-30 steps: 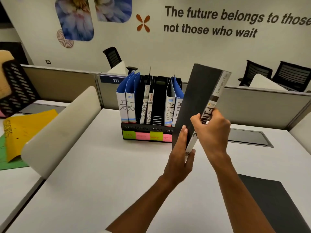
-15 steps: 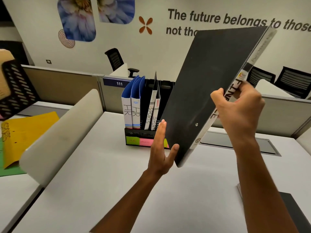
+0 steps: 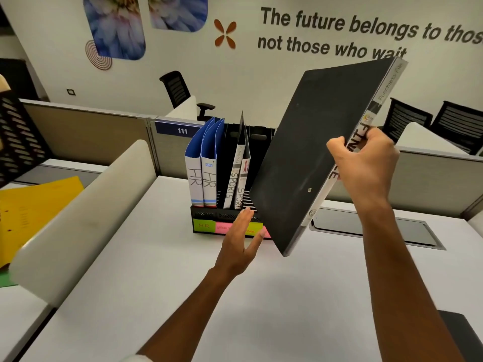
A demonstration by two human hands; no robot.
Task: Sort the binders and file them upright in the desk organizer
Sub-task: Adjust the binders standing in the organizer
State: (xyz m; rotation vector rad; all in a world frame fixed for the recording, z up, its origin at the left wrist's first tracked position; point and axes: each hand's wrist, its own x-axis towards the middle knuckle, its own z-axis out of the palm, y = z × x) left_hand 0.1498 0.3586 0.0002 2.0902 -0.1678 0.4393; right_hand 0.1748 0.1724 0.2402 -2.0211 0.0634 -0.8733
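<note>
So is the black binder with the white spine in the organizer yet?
Out. The black binder hangs tilted above the desk, gripped at its spine by the right hand, in front of the black desk organizer.

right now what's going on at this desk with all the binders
A person is filing binders into a black desk organizer. The right hand grips a black binder by its spine, tilted in the air in front of the organizer. The left hand is open, just off the binder's lower edge. Two blue HR binders and two SPORTS binders already stand upright in the organizer's left slots.
</note>
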